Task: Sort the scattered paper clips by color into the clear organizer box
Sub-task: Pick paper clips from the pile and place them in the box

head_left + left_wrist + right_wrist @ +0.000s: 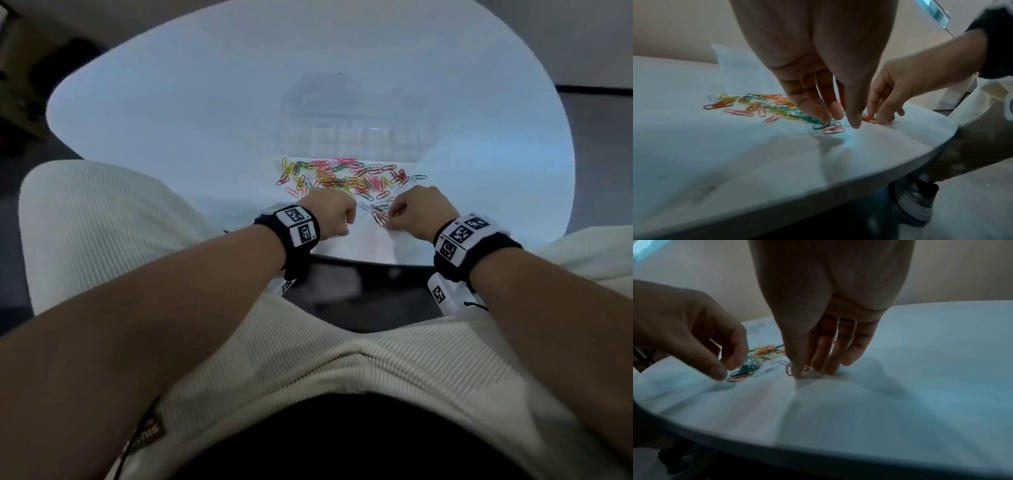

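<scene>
Nearest the person, both forearms reach out over a cream ribbed top (359, 370), each wrist wrapped in a black band with square printed tags (298, 226). The left hand (330, 214) hangs above the near edge of the white table (171, 113), its fingers (813, 104) pointing down and close together, the tips at a green clip (819, 125) and a red clip (833, 130) that lie touching each other; whether the fingertips actually press on them or hold anything cannot be told. Just beside it, the right hand (421, 212) has its fingers (824, 350) also pointing down and narrowly spread, with the tips resting on the tabletop; the thumb and first finger meet at a small red clip (789, 369), though a firm grip on it cannot be made out. A pale clip (766, 370) lies flat between the two hands. Beyond the fingertips spreads the main heap of paper clips (342, 176), pink, yellow, green, red and white ones tangled and overlapping on the table. Farther still, past the heap, stands the clear box (356, 137), with its lid raised behind it; its compartments are too hazy to tell what they hold.
</scene>
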A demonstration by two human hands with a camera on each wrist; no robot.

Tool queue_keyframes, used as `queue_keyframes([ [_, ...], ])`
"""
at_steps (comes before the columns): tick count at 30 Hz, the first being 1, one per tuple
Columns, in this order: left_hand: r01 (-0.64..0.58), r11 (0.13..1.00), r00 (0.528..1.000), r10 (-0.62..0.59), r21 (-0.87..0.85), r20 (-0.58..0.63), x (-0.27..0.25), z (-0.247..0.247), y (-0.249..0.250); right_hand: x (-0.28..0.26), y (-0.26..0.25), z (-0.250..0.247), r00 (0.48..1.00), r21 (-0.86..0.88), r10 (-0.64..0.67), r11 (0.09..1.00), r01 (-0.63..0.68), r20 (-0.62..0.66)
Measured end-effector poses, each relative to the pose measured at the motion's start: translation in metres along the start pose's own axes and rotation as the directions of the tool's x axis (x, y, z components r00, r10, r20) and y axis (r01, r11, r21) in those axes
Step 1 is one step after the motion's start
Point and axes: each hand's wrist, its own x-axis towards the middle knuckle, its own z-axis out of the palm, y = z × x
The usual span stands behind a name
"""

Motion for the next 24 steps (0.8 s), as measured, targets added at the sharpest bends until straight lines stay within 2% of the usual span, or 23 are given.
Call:
queue_keyframes([
  [3,-0.017,0.999,1.0,0.017,0.028,-0.015,0.008,-0.003,0.005,0.002,-0.002,0.001,1.0,-0.031,0.027,0.999,-0.028,-0.014],
  [6,-0.111,0.988,0.993,0.115,0.104,-0.034,0.019,-0.002,0.024,0.001,-0.005,0.002,0.998,-0.08,0.067,0.994,-0.068,-0.011],
  [13,-0.268,0.91,0.962,0.232,0.317,0.148,0.025,0.025,0.031,0.001,0.005,0.001,0.986,-0.152,0.16,0.977,-0.151,0.047],
  [16,-0.269,0.903,0.961,0.228,0.335,0.157,0.026,0.026,0.028,0.002,0.005,0.003,0.986,-0.203,0.164,0.967,-0.153,0.037],
  [20,-0.229,0.944,0.973,0.217,0.24,0.075,0.024,0.026,0.028,0.0,0.001,0.003,0.99,-0.264,0.142,0.956,-0.13,0.026],
  [24,-0.206,0.932,0.978,0.21,0.298,0.021,0.027,0.024,0.029,-0.004,-0.002,0.002,0.989,-0.307,0.146,0.942,-0.133,0.018],
])
